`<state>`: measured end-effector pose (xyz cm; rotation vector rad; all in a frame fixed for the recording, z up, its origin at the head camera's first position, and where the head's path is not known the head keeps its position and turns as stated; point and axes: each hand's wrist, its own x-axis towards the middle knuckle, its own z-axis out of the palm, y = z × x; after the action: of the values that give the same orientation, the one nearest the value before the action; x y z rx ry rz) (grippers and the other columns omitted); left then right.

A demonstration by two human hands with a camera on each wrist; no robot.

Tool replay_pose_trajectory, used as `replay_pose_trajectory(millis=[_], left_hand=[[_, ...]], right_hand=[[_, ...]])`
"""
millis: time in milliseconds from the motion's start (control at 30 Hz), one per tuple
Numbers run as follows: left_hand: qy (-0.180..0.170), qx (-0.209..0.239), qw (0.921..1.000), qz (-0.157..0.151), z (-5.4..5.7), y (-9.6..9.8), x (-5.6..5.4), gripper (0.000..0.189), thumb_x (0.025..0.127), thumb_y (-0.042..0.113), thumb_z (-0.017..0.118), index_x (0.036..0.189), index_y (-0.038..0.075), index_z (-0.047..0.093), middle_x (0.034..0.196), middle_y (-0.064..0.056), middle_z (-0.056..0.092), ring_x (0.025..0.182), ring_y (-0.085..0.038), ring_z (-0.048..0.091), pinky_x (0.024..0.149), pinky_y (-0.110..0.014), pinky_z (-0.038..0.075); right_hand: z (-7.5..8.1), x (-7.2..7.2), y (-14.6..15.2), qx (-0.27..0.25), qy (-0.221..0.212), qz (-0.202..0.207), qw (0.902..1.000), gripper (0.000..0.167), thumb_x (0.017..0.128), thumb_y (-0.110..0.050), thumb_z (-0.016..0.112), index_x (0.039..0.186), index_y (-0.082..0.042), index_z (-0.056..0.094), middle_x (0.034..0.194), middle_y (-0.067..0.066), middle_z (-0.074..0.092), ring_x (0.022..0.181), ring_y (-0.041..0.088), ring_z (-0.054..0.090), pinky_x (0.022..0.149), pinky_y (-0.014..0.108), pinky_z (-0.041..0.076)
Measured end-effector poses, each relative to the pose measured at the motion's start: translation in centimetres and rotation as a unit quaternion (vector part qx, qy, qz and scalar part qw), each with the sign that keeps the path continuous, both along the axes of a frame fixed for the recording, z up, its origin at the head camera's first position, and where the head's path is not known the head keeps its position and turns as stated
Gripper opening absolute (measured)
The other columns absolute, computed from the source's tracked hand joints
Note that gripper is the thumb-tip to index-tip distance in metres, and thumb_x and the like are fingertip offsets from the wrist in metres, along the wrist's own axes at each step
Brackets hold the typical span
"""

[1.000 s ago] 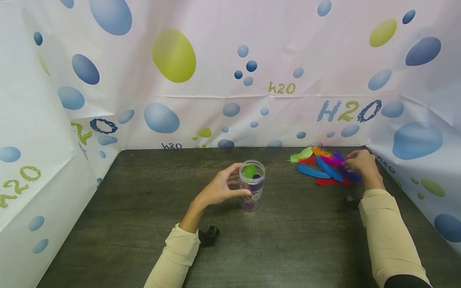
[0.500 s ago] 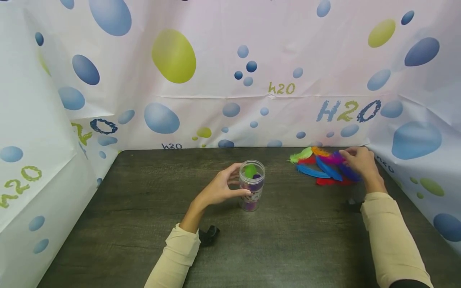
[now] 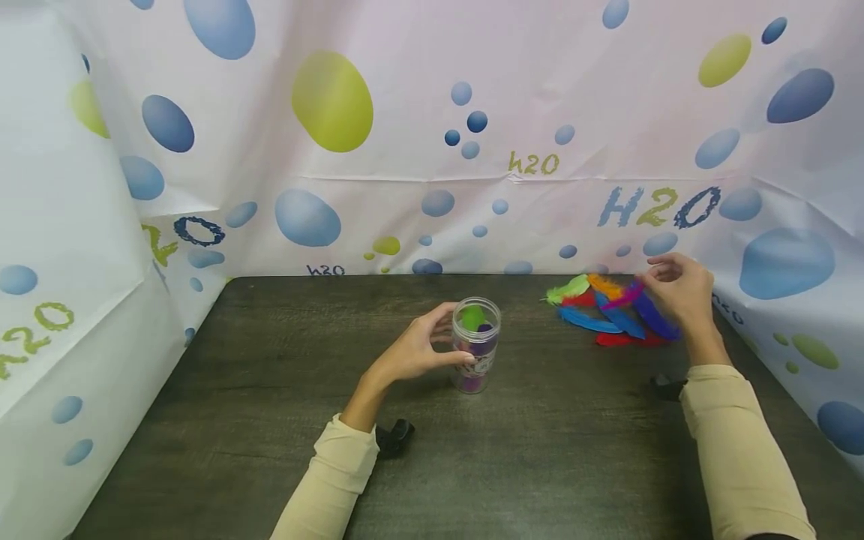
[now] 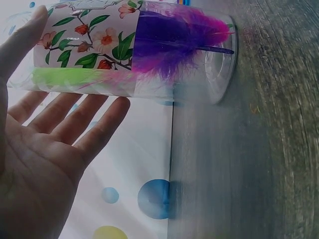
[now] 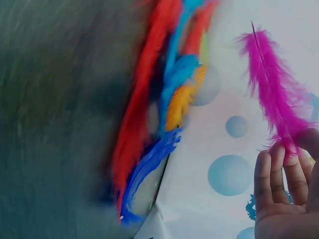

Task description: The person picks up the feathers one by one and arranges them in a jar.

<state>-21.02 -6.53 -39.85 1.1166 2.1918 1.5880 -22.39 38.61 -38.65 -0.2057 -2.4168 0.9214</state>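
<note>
A clear plastic jar (image 3: 476,341) without a lid stands upright near the middle of the table. Inside it are feathers in purple, magenta and green; the left wrist view shows the purple feather (image 4: 164,42) below a floral label (image 4: 89,40). My left hand (image 3: 420,346) holds the jar from its left side, thumb in front and fingers behind. Between thumb and fingertips, my right hand (image 3: 683,291) pinches a magenta feather (image 5: 274,87), raised over a loose pile of feathers. That pile has a dark blue feather (image 3: 653,315), light blue feathers (image 3: 589,320), and red, orange and green ones.
The dark wood table (image 3: 324,337) meets a white printed sheet (image 3: 418,67) at its back and sides. Black wrist straps or mounts (image 3: 394,439) sit under the wrists. The feather pile lies by the table's back right corner.
My right hand has risen from the pile, lifting the magenta feather off the others. The left hand stays at the jar. The head view has shifted slightly.
</note>
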Motion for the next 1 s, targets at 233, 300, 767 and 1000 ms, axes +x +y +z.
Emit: replay_pose_trajectory(millis=[233, 300, 767, 1000], left_hand=[[-0.003, -0.002, 1.0, -0.003, -0.1, 0.0, 0.1, 0.071, 0.091, 0.001, 0.078, 0.152, -0.001, 0.042, 0.139, -0.021, 0.059, 0.13, -0.036, 0.06, 0.104, -0.041, 0.055], [-0.002, -0.001, 1.0, -0.004, -0.1, 0.0, 0.2, 0.071, 0.091, 0.002, 0.078, 0.152, -0.001, 0.041, 0.139, -0.021, 0.059, 0.13, -0.036, 0.06, 0.104, -0.041, 0.055], [0.005, 0.008, 0.9999, -0.005, -0.3, 0.0, 0.2, 0.071, 0.091, 0.001, 0.079, 0.151, -0.001, 0.043, 0.138, -0.02, 0.06, 0.13, -0.034, 0.06, 0.104, -0.039, 0.055], [0.009, 0.007, 0.9999, -0.005, -0.3, 0.0, 0.2, 0.071, 0.091, 0.001, 0.079, 0.152, -0.001, 0.043, 0.138, -0.02, 0.06, 0.13, -0.035, 0.06, 0.104, -0.041, 0.055]], right_hand=[[0.4, 0.3, -0.6, -0.061, -0.031, 0.022, 0.9974, 0.045, 0.097, -0.029, 0.075, 0.124, 0.006, 0.065, 0.074, -0.035, 0.053, 0.072, -0.015, 0.054, 0.07, 0.003, 0.044], [0.4, 0.3, -0.8, -0.074, -0.019, 0.046, 0.996, 0.043, 0.098, -0.025, 0.075, 0.123, 0.008, 0.064, 0.076, -0.035, 0.056, 0.074, -0.014, 0.056, 0.07, 0.002, 0.046], [2.1, 0.0, -2.6, -0.132, 0.014, 0.108, 0.9853, 0.032, 0.098, -0.01, 0.072, 0.123, 0.008, 0.063, 0.098, -0.022, 0.063, 0.087, -0.008, 0.064, 0.077, 0.006, 0.053], [3.2, 0.3, -3.5, -0.2, -0.021, 0.073, 0.9769, 0.04, 0.098, -0.022, 0.073, 0.133, -0.005, 0.063, 0.109, -0.012, 0.057, 0.087, -0.006, 0.065, 0.074, 0.01, 0.056]])
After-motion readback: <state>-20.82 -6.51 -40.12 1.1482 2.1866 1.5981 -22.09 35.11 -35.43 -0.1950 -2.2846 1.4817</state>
